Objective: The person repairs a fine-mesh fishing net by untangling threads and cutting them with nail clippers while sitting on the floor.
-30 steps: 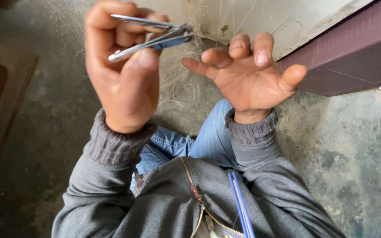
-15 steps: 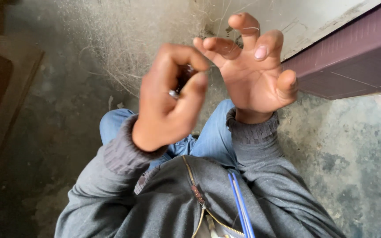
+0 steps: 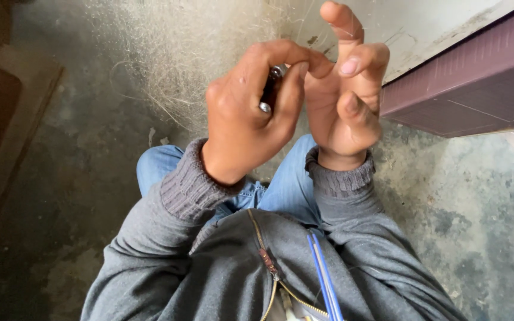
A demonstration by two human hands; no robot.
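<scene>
— Two grey sleeves [image 3: 179, 190] are seen nearest, above a zipped grey jacket [image 3: 233, 273] and blue jeans [image 3: 287, 184]. What is held?

— A metal nail clipper [image 3: 270, 89] is gripped in the left hand [image 3: 248, 119]; the fingers are curled tightly round it, the thumb pressed along its side, so that only its shiny end and a dark strip are shown.

— And the other hand?

— The right hand [image 3: 343, 101] is held loosely open and nothing is grasped by it. Its fingers are raised and slightly bent, and one fingertip is touched by the clipper's end, though the exact contact is hidden.

— What is seen beyond?

— A worn concrete floor [image 3: 459, 196] is spread below, a tangle of pale fibres [image 3: 179, 59] is lying past the hands, and a purple-brown panel [image 3: 465, 83] is set at the far right.
</scene>
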